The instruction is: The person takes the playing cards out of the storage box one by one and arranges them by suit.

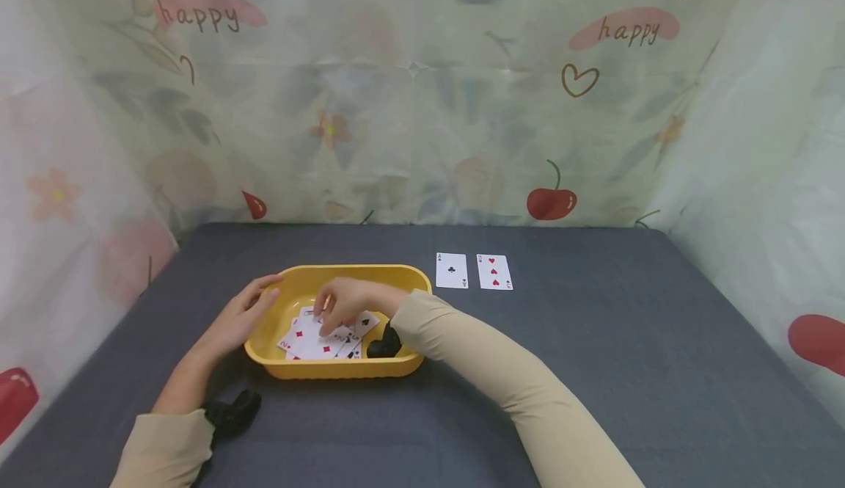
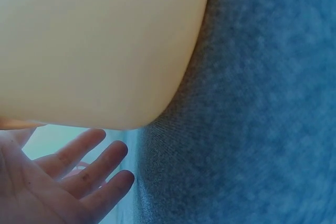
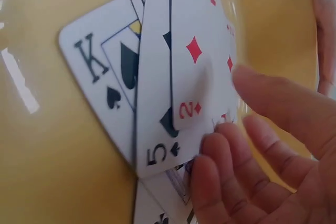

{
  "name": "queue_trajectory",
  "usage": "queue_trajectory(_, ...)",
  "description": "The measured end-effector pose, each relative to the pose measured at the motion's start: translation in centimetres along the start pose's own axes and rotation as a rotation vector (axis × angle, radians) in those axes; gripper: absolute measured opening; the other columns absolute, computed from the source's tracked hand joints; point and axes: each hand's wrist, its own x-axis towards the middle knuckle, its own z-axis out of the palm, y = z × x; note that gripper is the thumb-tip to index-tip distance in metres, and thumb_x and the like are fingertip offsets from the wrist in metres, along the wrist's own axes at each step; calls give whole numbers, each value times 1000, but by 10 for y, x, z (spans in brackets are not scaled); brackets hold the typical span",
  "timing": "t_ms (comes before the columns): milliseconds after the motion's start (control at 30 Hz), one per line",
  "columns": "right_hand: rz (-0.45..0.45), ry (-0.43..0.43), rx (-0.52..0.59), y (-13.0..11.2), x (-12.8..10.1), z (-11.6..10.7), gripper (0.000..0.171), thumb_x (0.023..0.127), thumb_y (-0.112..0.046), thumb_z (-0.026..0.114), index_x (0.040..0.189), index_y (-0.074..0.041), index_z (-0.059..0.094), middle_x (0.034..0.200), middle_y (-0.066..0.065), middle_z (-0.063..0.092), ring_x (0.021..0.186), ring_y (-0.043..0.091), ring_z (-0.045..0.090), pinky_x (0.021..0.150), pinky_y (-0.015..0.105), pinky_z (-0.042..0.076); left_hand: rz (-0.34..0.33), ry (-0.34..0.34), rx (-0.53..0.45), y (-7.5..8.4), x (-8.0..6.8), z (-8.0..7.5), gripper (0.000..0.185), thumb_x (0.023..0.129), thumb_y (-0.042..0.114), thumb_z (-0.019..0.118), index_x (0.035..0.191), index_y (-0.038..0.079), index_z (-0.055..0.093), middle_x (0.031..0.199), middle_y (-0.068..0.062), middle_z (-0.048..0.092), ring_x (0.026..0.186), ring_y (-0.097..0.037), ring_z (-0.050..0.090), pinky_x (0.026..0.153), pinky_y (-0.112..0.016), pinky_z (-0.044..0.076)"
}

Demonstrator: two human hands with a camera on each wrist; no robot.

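A yellow plastic basin (image 1: 343, 372) holds an overlapping pile of playing cards. The two of diamonds (image 3: 191, 77) lies on top, partly covering the five of spades (image 3: 152, 124), with the king of spades (image 3: 97, 61) under them. Reaching into the basin, my right hand (image 1: 346, 301) has its bent fingertips at the pile's edge. Thumb and fingers stand apart in the right wrist view, and no card is visibly pinched. My left hand (image 1: 234, 319) is at the basin's left rim, its fingers spread and loosely extended beside the outer wall in the left wrist view.
Behind the basin's right end, the ace of clubs (image 1: 452, 271) and three of hearts (image 1: 494, 272) lie face up side by side on the dark grey tablecloth (image 1: 594, 356). A patterned curtain (image 1: 416, 121) closes off the back and both sides.
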Motion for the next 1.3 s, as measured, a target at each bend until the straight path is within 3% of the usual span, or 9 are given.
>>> queue_trajectory(400,67,56,-255,-5,3,9,44,69,-23,83,102,-13,56,97,0,50,76,11,51,63,19,43,0,18,-13,1,0,1,59,99,46,33,144,9,29,138,-24,37,115,-36,42,94,-48,38)
queue_trajectory(567,78,52,-284,-7,2,10,42,70,-21,82,102,-13,56,101,0,51,79,12,52,65,20,43,3,17,-16,0,0,1,58,99,46,33,144,10,29,137,-23,38,114,-35,43,93,-46,39)
queue_trajectory(800,80,6,-186,-3,-1,5,30,74,-16,79,96,-10,60,88,0,53,71,11,52,63,20,44,-1,3,-18,1,0,1,59,99,47,32,145,11,28,140,-23,35,116,-36,42,95,-48,39)
queue_trajectory(1033,19,-77,-37,5,-10,-11,13,83,-9,68,92,-5,61,74,-2,53,61,8,49,62,19,44,-3,12,-20,1,-1,1,57,100,45,33,145,10,29,140,-23,36,116,-37,41,95,-50,37)
queue_trajectory(1300,6,6,116,13,-30,-36,18,84,-10,67,101,-5,60,84,1,60,74,9,54,68,20,47,3,19,-15,2,-1,1,58,99,45,33,144,9,29,140,-24,36,118,-38,40,97,-52,35)
